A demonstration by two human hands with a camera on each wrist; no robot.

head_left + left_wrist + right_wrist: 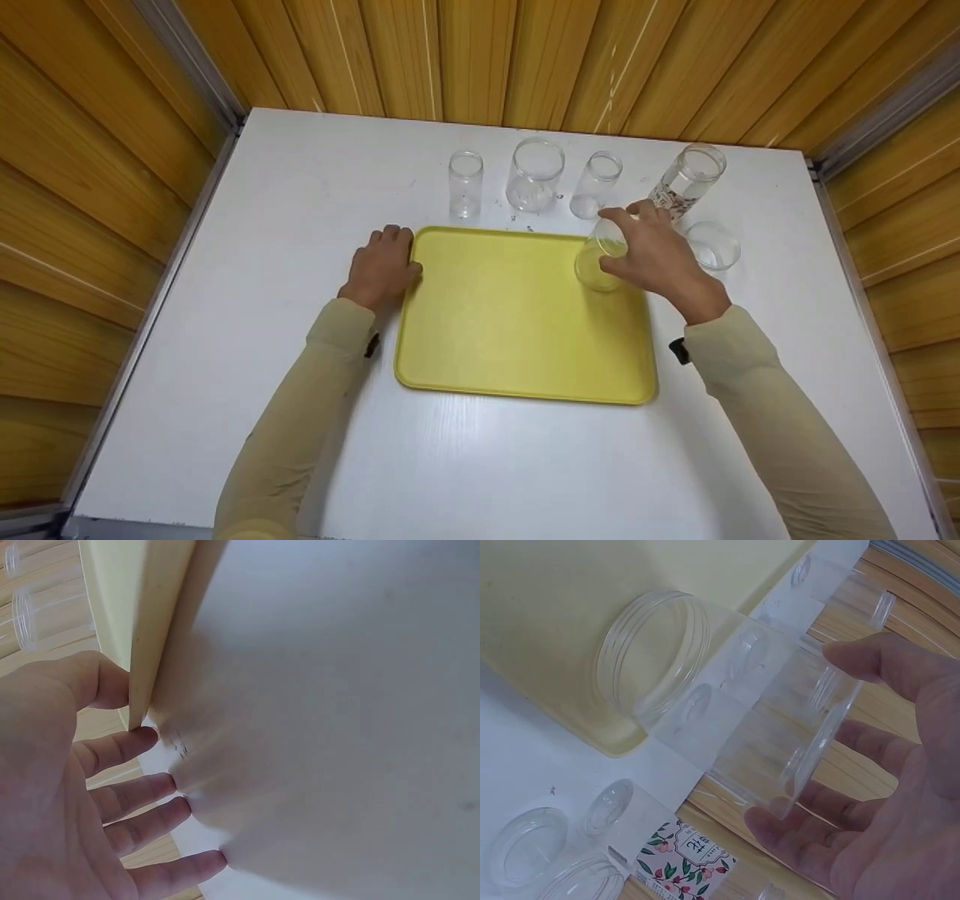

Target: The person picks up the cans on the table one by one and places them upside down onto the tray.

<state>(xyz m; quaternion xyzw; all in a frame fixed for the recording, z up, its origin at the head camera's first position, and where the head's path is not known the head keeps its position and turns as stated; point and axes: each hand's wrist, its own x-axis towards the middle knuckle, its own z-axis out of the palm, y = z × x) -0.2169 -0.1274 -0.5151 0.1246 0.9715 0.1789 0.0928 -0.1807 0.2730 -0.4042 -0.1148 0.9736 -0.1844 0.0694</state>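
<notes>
My right hand grips a clear plastic jar by its upper end, over the far right corner of a yellow tray. In the right wrist view the jar has its threaded mouth toward the tray and its flat base by my fingers. Whether the mouth touches the tray, I cannot tell. My left hand rests at the tray's far left corner. In the left wrist view the thumb touches the tray's rim, while the fairly straight fingers reach the white table.
Behind the tray stand three clear jars: a narrow one, a wide one and another narrow one. A tall jar with a floral label and a short clear jar are beyond my right hand. Wood-patterned walls border the table.
</notes>
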